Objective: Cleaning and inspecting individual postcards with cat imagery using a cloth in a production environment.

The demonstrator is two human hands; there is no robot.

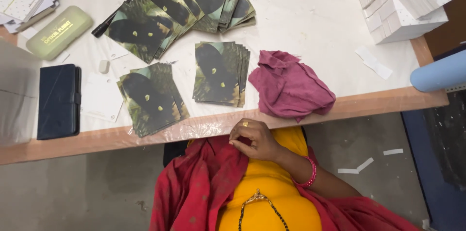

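Observation:
My right hand (256,139) rests against my chest just below the table's front edge, fingers pinched together on the red scarf (204,182) that lies over my yellow garment. It wears a ring and pink bangles. My left hand is out of sight. On the table (369,102) above the hand lie three groups of dark green printed cards: a neat stack (221,72) nearest the hand, a fanned stack (151,97) to its left, and a long spread (179,10) farther back. A crumpled maroon cloth (290,84) sits right of the neat stack.
A dark blue wallet case (58,101), a pale green glasses case (59,32), a small eraser (104,66) and a black pen (104,26) lie at the left. White card stacks (398,5) stand back right. A blue roll (439,74) juts in at the right edge.

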